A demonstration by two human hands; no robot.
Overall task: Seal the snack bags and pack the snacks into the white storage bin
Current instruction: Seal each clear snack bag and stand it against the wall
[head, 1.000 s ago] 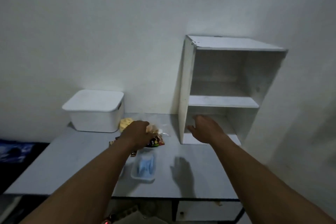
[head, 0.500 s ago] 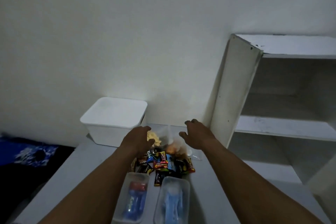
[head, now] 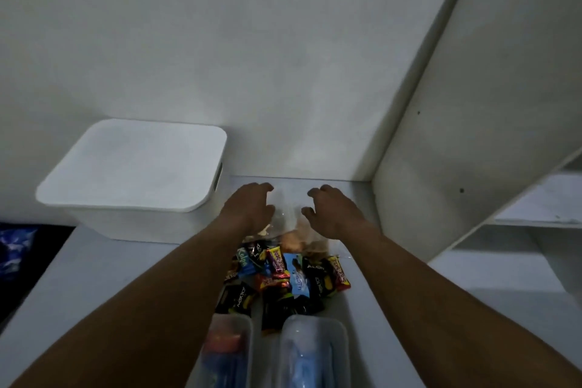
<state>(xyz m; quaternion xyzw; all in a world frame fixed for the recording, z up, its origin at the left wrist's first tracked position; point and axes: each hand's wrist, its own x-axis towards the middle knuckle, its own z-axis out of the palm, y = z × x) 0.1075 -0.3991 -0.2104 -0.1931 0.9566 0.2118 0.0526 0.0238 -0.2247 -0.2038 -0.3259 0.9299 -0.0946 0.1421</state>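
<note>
My L hand [head: 248, 208] and R hand [head: 333, 211] are stretched fwd side by side, palms down, fingers loosely curled like claws, w/ a gap btwn them. Neither clasps anything that I can see. Whether a fingertip touches plastic I can't tell.

In that gap, partly under both palms, sits a clear snack bag [head: 288, 217]. Its top stands up btwn my thumbs, and orange-brown pieces lie at its bottom, just below my R thumb. A 2nd clear bag [head: 264, 230] w/ pale yellow pieces peeks out from under my L wrist. Whether either bag is sealed can't be made out.

Closer to me than the hands, btwn my forearms, lies a heap of small wrapped snacks [head: 283, 277] in black, blue, red & yellow wrappers, overlapping. Closer still, at the bottom edge of view, a clear tub [head: 231, 353] by my L forearm holds sth red and blue. A second clear tub [head: 315, 353] by my R forearm holds sth blue.

Left of my L hand, near but apart, stands the white storage bin [head: 132, 224]. Its lid [head: 132, 167] is on and a handle slot faces my hand. Right of my R hand rises a white shelf unit [head: 472, 135]. Bags, snacks, tubs & bin rest on a pale grey table [head: 94, 277]. Beyond my fingertips is a plain white wall [head: 220, 41].
</note>
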